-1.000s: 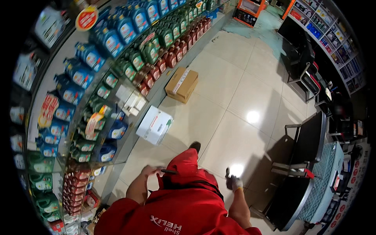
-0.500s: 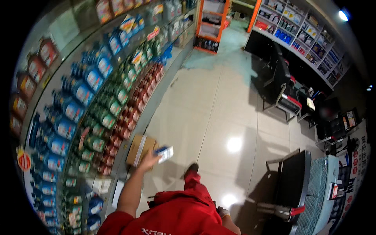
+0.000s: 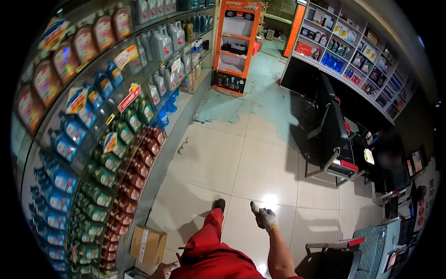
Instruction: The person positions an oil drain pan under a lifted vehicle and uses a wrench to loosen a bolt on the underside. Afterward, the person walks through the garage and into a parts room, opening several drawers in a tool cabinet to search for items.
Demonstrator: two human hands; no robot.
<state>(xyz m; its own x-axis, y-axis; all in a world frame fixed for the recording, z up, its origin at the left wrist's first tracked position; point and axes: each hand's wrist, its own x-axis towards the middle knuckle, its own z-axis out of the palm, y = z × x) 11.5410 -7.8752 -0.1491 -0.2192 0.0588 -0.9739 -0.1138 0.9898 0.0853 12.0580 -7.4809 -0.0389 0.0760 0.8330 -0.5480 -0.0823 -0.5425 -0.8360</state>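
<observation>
My right hand [image 3: 268,219] reaches forward over the floor in a pale grey work glove with a yellow cuff edge. Its fingers are curled, and a greyish piece with a dark tip [image 3: 254,207] shows at their front; whether that is part of the glove or a held thing I cannot make out. Low at the bottom edge is my bare left hand [image 3: 162,270], beside my red work trousers [image 3: 204,237]. Its fingers are mostly cut off or hidden, so its hold does not show. Nearest to it stands a closed brown cardboard box [image 3: 147,245] on the floor.
Shelves along the left carry rows of blue bottles [image 3: 62,179], green bottles [image 3: 100,174] and dark red bottles [image 3: 127,190]. An orange display rack [image 3: 236,46] stands ahead. Black chairs [image 3: 332,135] line the right, before a white shelf unit [image 3: 353,51]. Pale tiles [image 3: 213,158] cover the floor.
The view has shifted along the aisle. My left hand, which held a small white and blue packet, has dropped to the bottom edge. My gloved right hand has swung forward into clear view.
</observation>
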